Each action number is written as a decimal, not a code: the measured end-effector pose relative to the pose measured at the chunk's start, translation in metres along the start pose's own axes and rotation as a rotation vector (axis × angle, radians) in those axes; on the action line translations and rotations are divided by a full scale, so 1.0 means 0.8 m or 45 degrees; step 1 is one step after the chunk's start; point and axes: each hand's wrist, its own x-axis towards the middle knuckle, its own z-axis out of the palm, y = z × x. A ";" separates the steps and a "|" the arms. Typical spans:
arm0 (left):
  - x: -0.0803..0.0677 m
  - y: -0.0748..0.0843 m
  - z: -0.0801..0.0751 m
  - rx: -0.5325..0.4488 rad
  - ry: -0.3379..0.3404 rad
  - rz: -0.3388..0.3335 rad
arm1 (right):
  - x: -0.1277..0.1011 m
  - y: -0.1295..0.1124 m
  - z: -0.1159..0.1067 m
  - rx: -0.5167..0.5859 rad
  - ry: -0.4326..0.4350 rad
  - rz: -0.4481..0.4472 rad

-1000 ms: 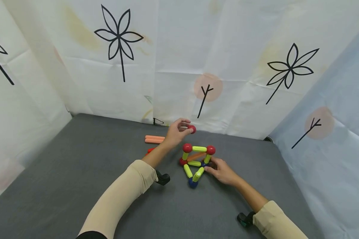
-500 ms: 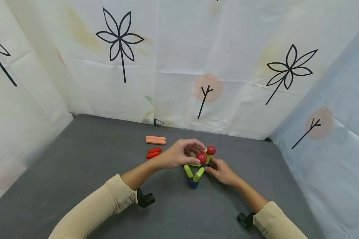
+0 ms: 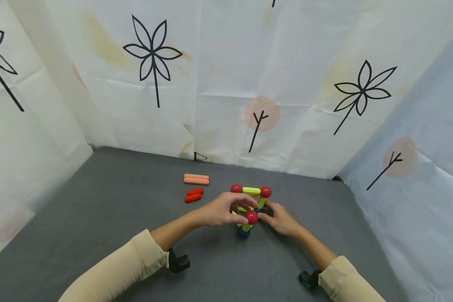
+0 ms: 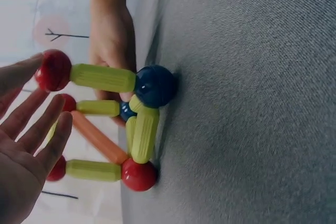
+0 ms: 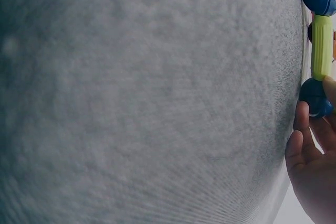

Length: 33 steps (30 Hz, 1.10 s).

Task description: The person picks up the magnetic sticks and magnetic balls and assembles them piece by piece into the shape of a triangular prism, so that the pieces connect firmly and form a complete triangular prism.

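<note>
Grey felt tabletop [image 3: 98, 235] enclosed by white curtains printed with black flowers [image 3: 152, 50], bearing a rod-and-ball construction toy [image 3: 249, 205] near its middle. A second ago the left hand [image 3: 222, 209] was raised behind the frame with a red ball [image 3: 251, 217] between its fingertips; half a second ago it had come down over the frame; now the ball sits on top of the upright yellow-green rod [image 4: 103, 77] rising from the near blue ball [image 4: 155, 85], so the placement looks made, judged from the contact. In the left wrist view the left fingers [image 4: 39, 129] lie nearly straight and spread, one fingertip touching the red ball, with nothing gripped. The right hand [image 3: 281, 218] has stayed at the frame's right side, its fingers resting against a blue base ball [image 5: 315, 98]; whether they pinch it cannot be told. The frame's far edge has kept its two red balls joined by a yellow-green rod [image 3: 251, 190], and an orange rod [image 4: 97, 137] crosses the base. Two salmon rods [image 3: 196, 179] and two red rods [image 3: 193, 195] lie loose, well apart to the left, unmoved. No container is visible; every piece rests directly on the felt.
</note>
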 end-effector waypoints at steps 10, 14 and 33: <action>-0.038 -0.014 -0.050 0.074 0.385 0.011 | -0.001 0.000 -0.001 0.005 -0.019 0.028; -0.052 -0.038 -0.077 0.145 0.520 -0.075 | -0.001 0.001 -0.002 0.001 -0.024 0.039; -0.083 -0.121 -0.143 0.493 0.697 -0.322 | -0.002 -0.014 -0.004 -0.006 -0.030 0.025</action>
